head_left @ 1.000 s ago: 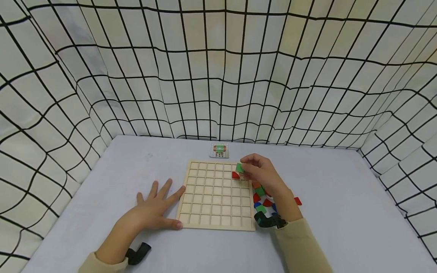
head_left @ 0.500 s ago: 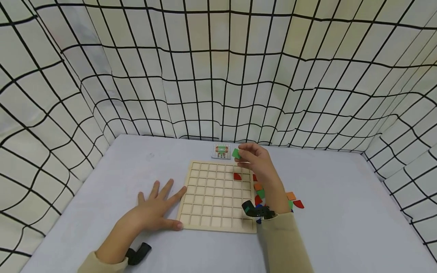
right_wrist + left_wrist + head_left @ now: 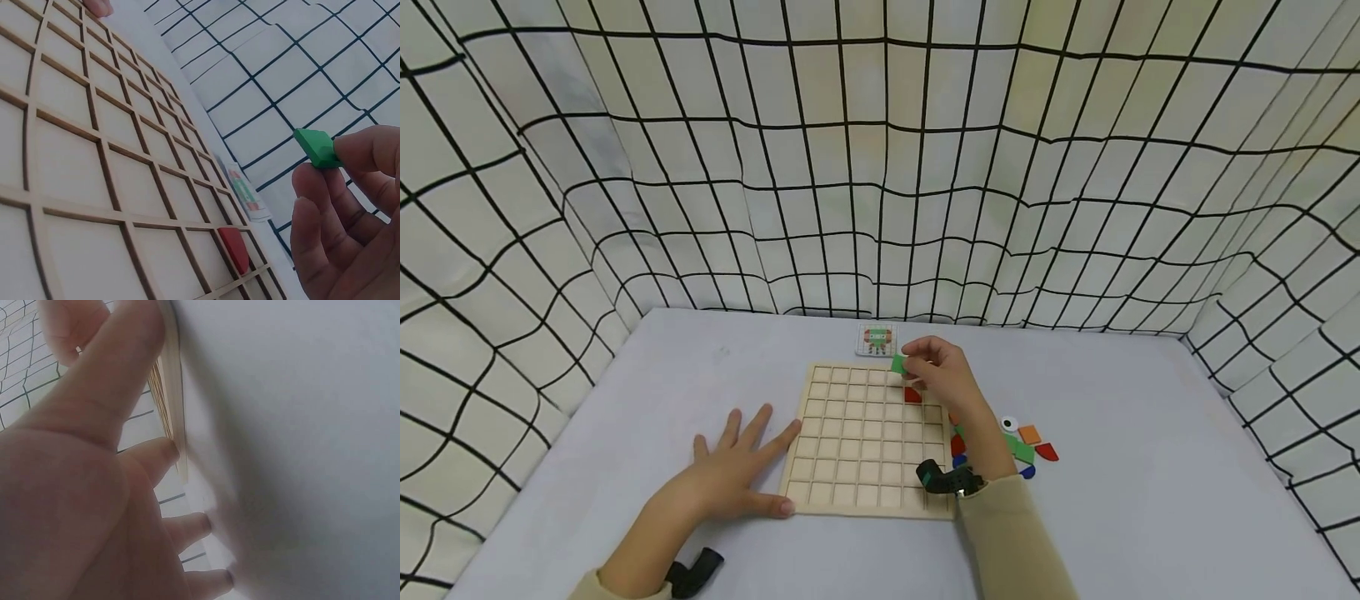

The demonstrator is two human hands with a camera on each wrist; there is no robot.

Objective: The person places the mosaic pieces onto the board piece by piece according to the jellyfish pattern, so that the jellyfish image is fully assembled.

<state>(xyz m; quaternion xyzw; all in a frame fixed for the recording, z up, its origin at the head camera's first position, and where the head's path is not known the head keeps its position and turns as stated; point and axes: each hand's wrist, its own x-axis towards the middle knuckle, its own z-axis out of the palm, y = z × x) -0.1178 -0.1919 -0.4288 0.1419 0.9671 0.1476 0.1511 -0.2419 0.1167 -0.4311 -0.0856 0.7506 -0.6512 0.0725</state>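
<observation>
A green square tile [image 3: 317, 147] is pinched between the thumb and fingers of my right hand [image 3: 943, 375], above the far right part of a wooden grid board [image 3: 857, 437]. One red tile with a curved edge [image 3: 234, 250] lies in a cell of the board near that hand. My left hand [image 3: 730, 475] is spread out at the board's left side, thumb and index finger touching its edge. In the left wrist view the straight fingers [image 3: 187, 530] reach down to the white surface.
Behind the board lies a small picture card [image 3: 877, 340] with a green and red figure. Loose tiles [image 3: 1018, 448] in green, red, orange and blue lie right of the board, partly hidden by the right forearm. Black netting [image 3: 880, 200] over white cloth encloses the table.
With the green tile pinched, my right hand rose toward the card, then came down and left over the board's far edge. My left hand stays at the board's side.
</observation>
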